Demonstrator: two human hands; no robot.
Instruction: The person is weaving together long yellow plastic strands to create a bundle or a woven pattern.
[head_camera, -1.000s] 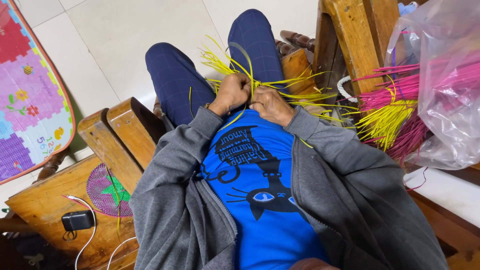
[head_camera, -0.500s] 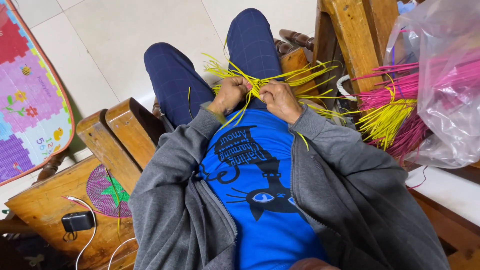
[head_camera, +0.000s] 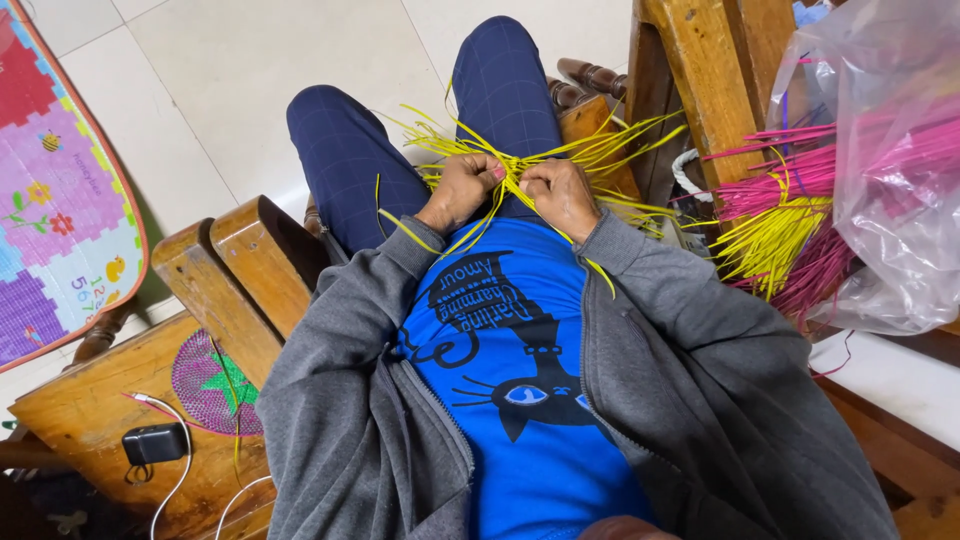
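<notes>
As the camera looks down from the head of a seated person in a grey zip jacket (head_camera: 700, 400) over a blue printed shirt (head_camera: 520, 400), both hands meet at the lap, just above dark blue trousers (head_camera: 350, 160). The left hand (head_camera: 462, 188) and the right hand (head_camera: 560, 195) sit close together, each pinched shut on a cluster of thin yellow strips (head_camera: 515, 165) where the strips cross. Loose ends fan out on all sides, some arching over the knees, some trailing down across the shirt.

The strips look very light, narrow and springy, with a smooth plastic-like sheen, so they would likely slip and flick loose unless pinched firmly. The best hold appears to be right at the crossing point, between thumb and fingertips, where both hands already grip.

To the person's right, more strips in pink and yellow (head_camera: 780, 230) spill from a clear plastic bag (head_camera: 890, 200) resting against a wooden chair frame (head_camera: 700, 70). To the left are a wooden armrest (head_camera: 230, 270), a small woven purple and green piece (head_camera: 210, 385), a black charger with white cable (head_camera: 155, 443), a patterned play mat (head_camera: 60, 200), and a pale tiled floor (head_camera: 260, 70)
</notes>
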